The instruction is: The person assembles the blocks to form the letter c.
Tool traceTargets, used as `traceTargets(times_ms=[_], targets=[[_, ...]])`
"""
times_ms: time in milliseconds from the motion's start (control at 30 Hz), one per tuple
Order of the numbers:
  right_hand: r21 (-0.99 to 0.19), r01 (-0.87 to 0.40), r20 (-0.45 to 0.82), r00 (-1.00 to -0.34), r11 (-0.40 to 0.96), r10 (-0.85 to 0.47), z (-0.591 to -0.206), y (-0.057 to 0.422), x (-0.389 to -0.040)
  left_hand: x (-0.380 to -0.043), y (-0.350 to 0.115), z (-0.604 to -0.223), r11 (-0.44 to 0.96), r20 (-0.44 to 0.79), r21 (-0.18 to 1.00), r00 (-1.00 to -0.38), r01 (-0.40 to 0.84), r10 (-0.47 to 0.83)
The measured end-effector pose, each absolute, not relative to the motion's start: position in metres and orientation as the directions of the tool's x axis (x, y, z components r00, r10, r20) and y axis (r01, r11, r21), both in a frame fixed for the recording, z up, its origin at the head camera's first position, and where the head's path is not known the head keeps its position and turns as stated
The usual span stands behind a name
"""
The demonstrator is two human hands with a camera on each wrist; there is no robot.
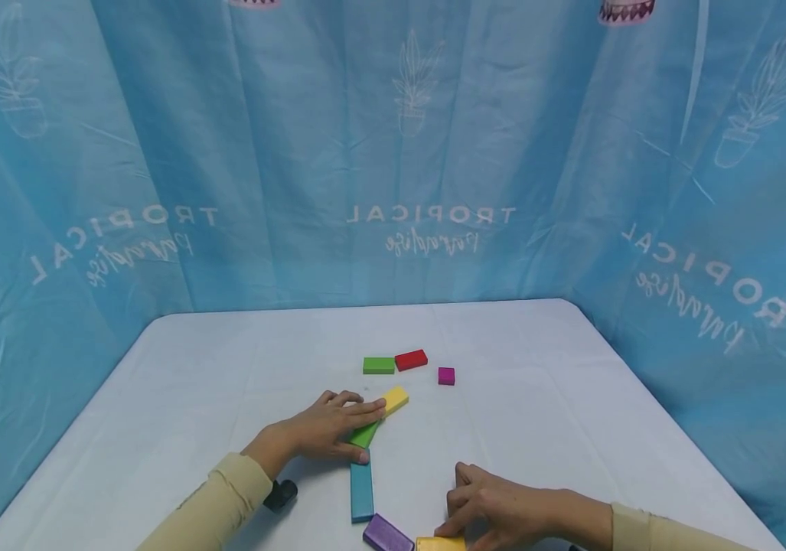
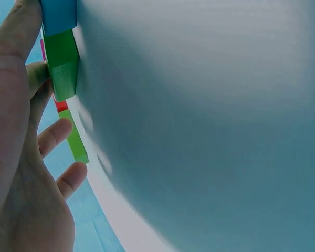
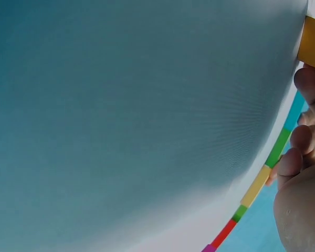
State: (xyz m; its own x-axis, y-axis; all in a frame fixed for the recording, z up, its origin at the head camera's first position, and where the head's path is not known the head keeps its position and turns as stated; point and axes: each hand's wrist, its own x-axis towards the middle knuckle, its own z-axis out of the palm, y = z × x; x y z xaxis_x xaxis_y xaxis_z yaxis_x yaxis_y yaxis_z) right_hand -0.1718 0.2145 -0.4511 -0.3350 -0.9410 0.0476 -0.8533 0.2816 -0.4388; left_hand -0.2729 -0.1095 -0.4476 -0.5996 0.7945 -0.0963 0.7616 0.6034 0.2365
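In the head view my left hand (image 1: 334, 425) lies over the chain of blocks, fingers spread and nearly straight. Its index finger touches the yellow block (image 1: 396, 399), and its thumb rests at the top end of the blue block (image 1: 361, 490). Partly hidden under this hand is a green block (image 1: 365, 435), seen close up beside the fingers in the left wrist view. My right hand (image 1: 503, 505) pinches a second yellow block (image 1: 441, 544) between thumb and index finger at the bottom edge, its other fingers curled. A purple block (image 1: 389, 533) lies slanted between the blue block and that yellow one.
Farther back on the white table (image 1: 262, 344) lie another green block (image 1: 379, 366), a red block (image 1: 411, 360) touching or nearly touching it, and a small magenta cube (image 1: 446, 376). Blue printed curtains (image 1: 434, 168) hang around the table's back and sides.
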Motion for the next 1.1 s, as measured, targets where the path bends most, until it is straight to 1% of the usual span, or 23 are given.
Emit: traceTargets(times_ms=[133,300,633,733,900,1000,1100], targets=[[-0.434,-0.858,0.057,-0.332,0.276,-0.942,-0.451,0.214,-0.172,-0.272,-0.109,-0.447,0.608,-0.099,0.226,-0.603,0.761,0.792],[-0.423,-0.863,0.059,-0.330,0.276,-0.942,-0.452,0.213,-0.172,-0.272,-0.110,-0.447,0.597,-0.087,0.235,-0.595,0.767,0.799],[-0.400,-0.878,0.069,-0.314,0.262,-0.947,-0.451,0.214,-0.173,-0.271,-0.111,-0.447,0.582,-0.073,0.218,-0.582,0.783,0.810],[-0.410,-0.875,0.073,-0.314,0.259,-0.947,-0.452,0.214,-0.173,-0.271,-0.111,-0.447,0.583,-0.075,0.221,-0.582,0.782,0.810],[-0.445,-0.847,0.053,-0.348,0.290,-0.936,-0.452,0.216,-0.175,-0.269,-0.110,-0.446,0.591,-0.089,0.237,-0.589,0.771,0.803],[-0.472,-0.819,0.043,-0.390,0.326,-0.920,-0.450,0.216,-0.179,-0.269,-0.110,-0.446,0.596,-0.091,0.231,-0.592,0.769,0.800],[-0.511,-0.772,0.037,-0.459,0.378,-0.888,-0.444,0.214,-0.187,-0.270,-0.110,-0.446,0.591,-0.086,0.213,-0.588,0.778,0.804]])
